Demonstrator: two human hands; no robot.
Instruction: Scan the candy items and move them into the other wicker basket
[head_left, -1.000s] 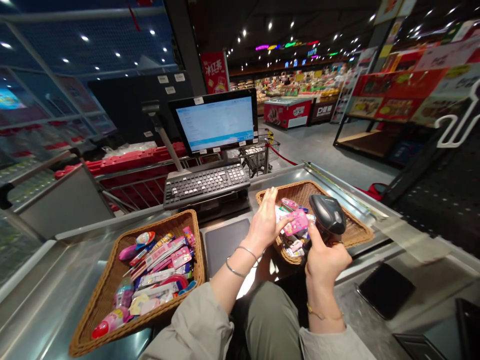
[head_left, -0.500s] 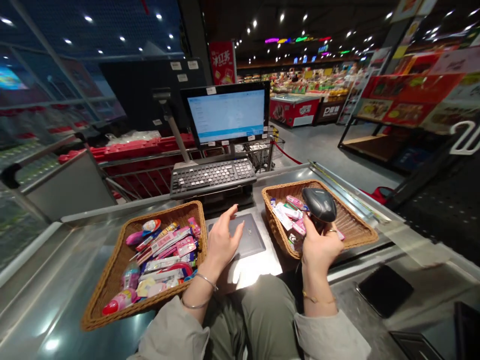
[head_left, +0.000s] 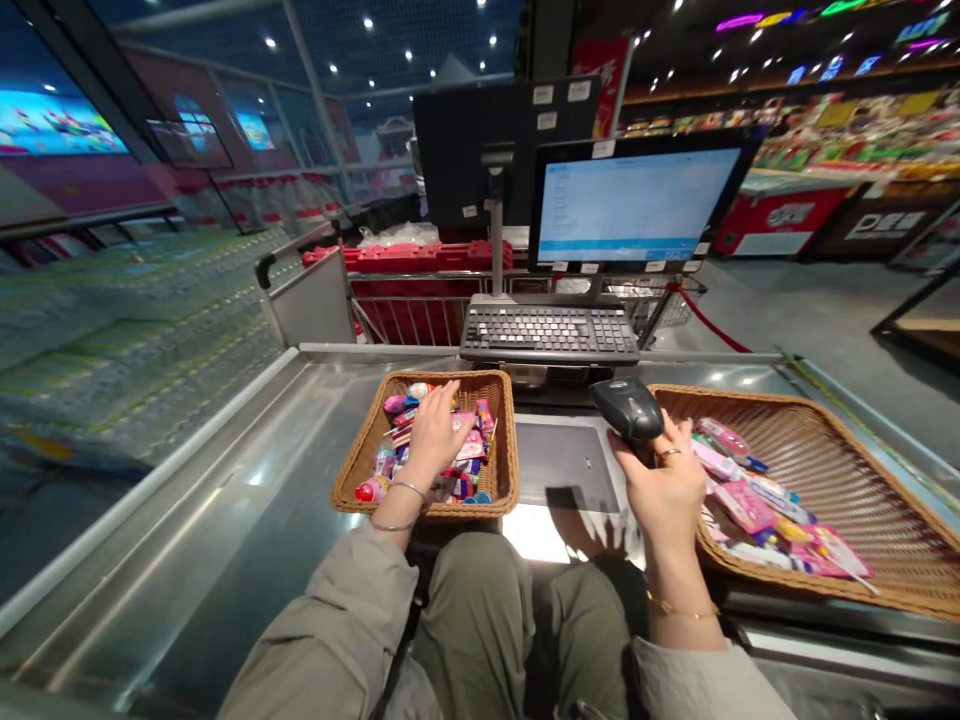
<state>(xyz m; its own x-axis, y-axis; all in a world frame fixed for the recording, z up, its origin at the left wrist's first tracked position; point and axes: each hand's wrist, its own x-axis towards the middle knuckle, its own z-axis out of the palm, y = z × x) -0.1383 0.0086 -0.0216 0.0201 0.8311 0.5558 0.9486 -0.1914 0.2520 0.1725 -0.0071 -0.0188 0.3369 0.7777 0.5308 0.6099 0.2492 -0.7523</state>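
Gripping scanner (head_left: 626,408) with my right hand (head_left: 666,485); left hand (head_left: 431,437) over packets (head_left: 472,447) in left basket (head_left: 511,450), thumb and fingers apart.

The upper zone is dotted with small white ceiling lights (head_left: 493,40); coloured neon signs (head_left: 739,21) are seen at upper right. The grey floor (head_left: 787,310) is bordered by a red freezer chest (head_left: 784,218). At left, packaged goods (head_left: 150,330), blurred, are stacked before a brightly lit panel (head_left: 56,122). Reflections are borne by the steel counter (head_left: 285,480) in the foreground.
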